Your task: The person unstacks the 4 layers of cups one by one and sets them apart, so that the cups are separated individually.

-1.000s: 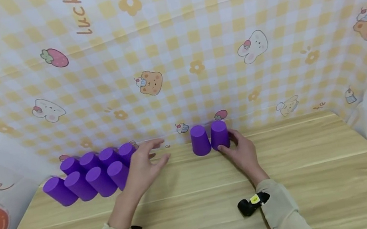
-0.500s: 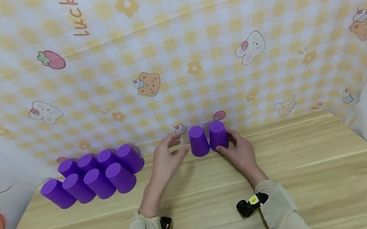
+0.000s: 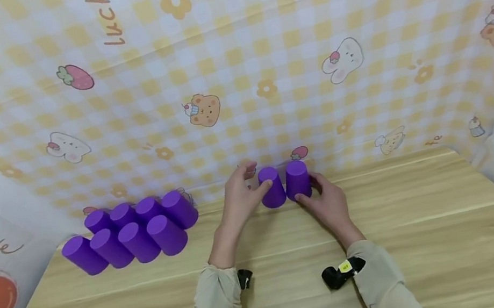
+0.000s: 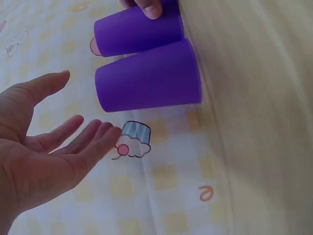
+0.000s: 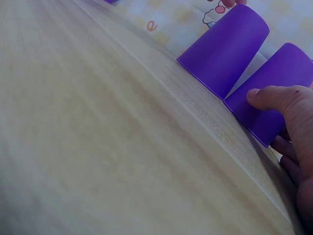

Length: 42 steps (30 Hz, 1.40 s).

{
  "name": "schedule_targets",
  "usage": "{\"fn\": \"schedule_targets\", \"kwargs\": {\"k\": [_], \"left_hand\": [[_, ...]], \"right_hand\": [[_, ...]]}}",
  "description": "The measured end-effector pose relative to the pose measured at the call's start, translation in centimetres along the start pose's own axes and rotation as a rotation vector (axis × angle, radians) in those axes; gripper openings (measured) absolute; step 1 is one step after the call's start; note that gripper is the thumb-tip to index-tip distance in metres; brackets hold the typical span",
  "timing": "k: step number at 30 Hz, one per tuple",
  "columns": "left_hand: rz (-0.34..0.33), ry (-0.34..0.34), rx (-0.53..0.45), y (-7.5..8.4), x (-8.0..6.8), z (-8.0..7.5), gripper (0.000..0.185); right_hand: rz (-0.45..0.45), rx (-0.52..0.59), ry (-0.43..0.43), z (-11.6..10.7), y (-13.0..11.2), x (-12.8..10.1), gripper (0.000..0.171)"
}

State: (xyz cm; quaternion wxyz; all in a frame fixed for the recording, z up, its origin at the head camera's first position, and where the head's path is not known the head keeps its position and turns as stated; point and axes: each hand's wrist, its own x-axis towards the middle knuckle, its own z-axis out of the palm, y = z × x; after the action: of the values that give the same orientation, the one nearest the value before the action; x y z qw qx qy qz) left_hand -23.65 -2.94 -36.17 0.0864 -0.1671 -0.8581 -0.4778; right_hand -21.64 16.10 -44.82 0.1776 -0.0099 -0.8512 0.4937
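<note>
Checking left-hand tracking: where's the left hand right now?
Head view: left hand is centre-table by the back wall, at the left cup of the upturned purple pair.

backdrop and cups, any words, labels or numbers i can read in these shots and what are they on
"Luck": brown letters running sideways on the checked backdrop, upper left in the head view.
A lone brown "e" on the backdrop, left side; another shows in the right wrist view.
Small brown mark near the backdrop's right corner: too small to read.
Yellow tag on the right wrist's black device: too small to read.
Purple cups: no print visible.
</note>
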Motion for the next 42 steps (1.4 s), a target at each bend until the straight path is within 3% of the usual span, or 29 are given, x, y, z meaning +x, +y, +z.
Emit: {"fn": "schedule_targets", "kwargs": {"k": [6,12,17,23,33,42], "left_hand": [[0.003,-0.001,0.064,-0.4,0.4,0.8,0.053],[-0.016,-0.018,-0.024,-1.0,0.7,1.7,0.047],[-0.053,0.004,-0.034,-1.0,0.9,1.9,0.04],[-0.039,0.026,-0.009,-0.5,0.7,0.5,0.042],[-0.082,0.04,0.002,-0.8,0.7,-1.6,0.043],[-0.121,-0.049,0.077,-0.7,0.4,-4.4,0.042]], "right_hand": [[0.01,0.014,-0.01,0.1,-0.1,-0.1,0.06],[0.019,-0.009,-0.02,-0.2,-0.2,-0.1,0.062],[0.009,-0.008,-0.01,-0.4,-0.1,0.0,0.062],[-0.005,0.01,-0.011,-0.1,-0.1,0.1,0.061],[-0.009,0.013,-0.007,-0.1,0.2,0.1,0.06],[-0.01,0.016,-0.014,-0.2,0.1,0.0,0.061]]}}
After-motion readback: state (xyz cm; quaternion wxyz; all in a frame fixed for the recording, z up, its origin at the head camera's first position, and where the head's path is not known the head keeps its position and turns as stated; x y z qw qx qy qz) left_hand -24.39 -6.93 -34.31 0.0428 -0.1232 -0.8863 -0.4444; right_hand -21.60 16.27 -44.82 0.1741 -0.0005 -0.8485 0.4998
